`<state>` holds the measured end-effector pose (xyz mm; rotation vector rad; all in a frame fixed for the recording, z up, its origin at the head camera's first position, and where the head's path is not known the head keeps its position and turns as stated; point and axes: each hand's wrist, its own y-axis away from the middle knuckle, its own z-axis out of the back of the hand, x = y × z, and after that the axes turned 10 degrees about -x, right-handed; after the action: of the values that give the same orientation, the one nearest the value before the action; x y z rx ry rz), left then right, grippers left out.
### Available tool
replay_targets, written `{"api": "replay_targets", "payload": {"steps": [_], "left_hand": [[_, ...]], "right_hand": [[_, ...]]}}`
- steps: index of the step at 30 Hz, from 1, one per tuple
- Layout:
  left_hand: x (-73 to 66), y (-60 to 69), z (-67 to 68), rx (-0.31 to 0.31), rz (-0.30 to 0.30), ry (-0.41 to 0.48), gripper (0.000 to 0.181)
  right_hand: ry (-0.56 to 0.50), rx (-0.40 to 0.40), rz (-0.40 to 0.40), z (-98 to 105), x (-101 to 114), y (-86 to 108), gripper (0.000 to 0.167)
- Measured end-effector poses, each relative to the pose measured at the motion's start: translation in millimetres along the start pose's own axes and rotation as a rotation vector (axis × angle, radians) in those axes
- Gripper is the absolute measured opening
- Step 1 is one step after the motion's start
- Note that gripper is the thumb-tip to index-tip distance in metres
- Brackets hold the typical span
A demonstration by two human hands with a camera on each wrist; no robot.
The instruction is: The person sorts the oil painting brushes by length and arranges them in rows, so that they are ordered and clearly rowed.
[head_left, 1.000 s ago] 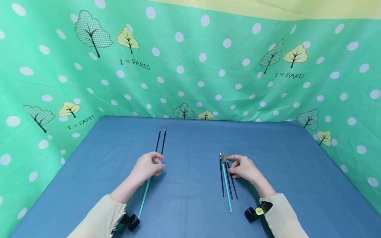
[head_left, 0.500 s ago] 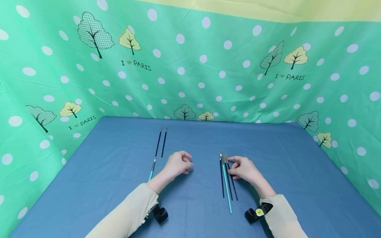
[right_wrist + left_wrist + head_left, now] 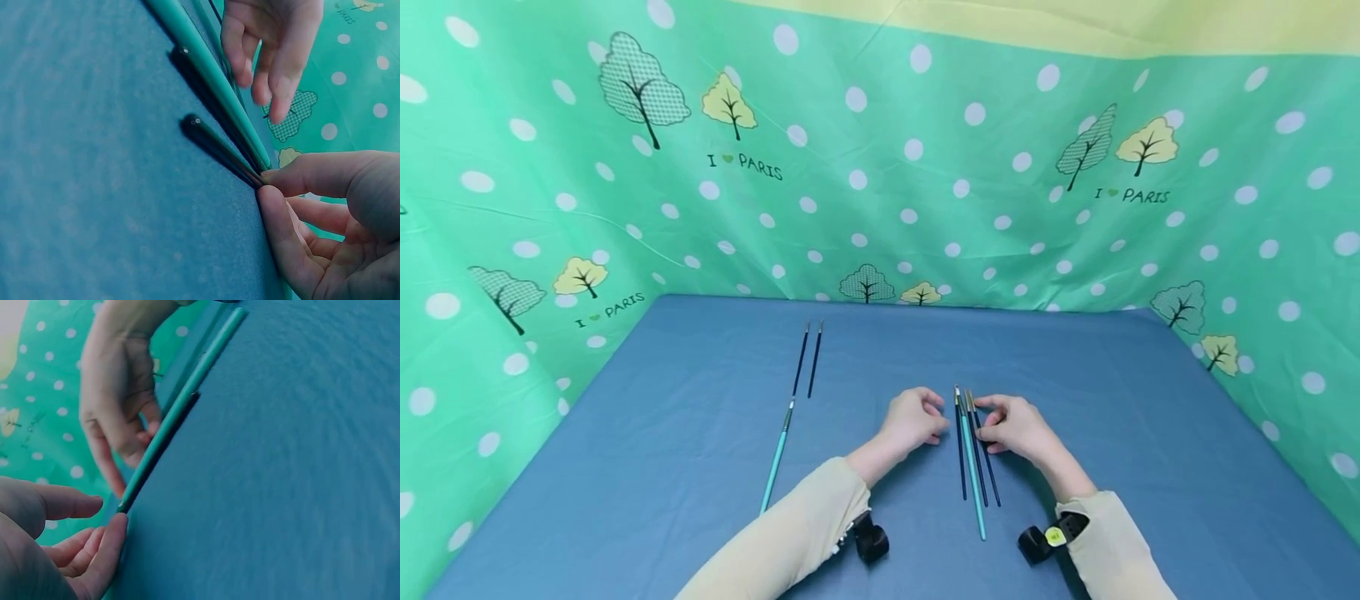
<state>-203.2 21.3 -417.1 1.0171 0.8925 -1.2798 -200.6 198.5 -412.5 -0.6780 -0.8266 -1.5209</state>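
Note:
A group of paintbrushes lies side by side on the blue cloth right of centre: a long teal paintbrush [image 3: 974,475] among thinner dark-handled ones, bristles pointing away. My right hand [image 3: 1013,423] is at the group's right side. Its thumb and forefinger pinch the rightmost dark paintbrush [image 3: 219,144] near the bristle end, as the right wrist view shows. My left hand [image 3: 913,421] hovers just left of the group with loosely bent fingers and a gap between thumb and forefinger [image 3: 112,540]. Nothing is held in it.
On the left lie two dark paintbrushes [image 3: 815,362], roughly parallel. A teal paintbrush [image 3: 777,462] is below them, its lower end hidden by my left sleeve [image 3: 782,533]. A green dotted curtain [image 3: 880,208] stands behind and beside the blue-covered table [image 3: 1075,358].
My left hand has left the teal paintbrush on the left and swung right, up to the brush group. My right hand has stayed in place.

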Motion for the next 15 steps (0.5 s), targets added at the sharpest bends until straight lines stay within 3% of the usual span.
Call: {"api": "replay_targets", "payload": {"steps": [7,15], "left_hand": [[-3.4,-1.7,-18.2,-0.057,-0.079,-0.161,0.026],[-5.1,-2.9,-26.9,-0.123,-0.141,-0.356,0.03]], "right_hand": [[-0.005,0.001,0.007,1.1,0.2,-0.2,0.051],[-0.004,-0.005,0.014,1.1,-1.4,-1.2,0.051]]}}
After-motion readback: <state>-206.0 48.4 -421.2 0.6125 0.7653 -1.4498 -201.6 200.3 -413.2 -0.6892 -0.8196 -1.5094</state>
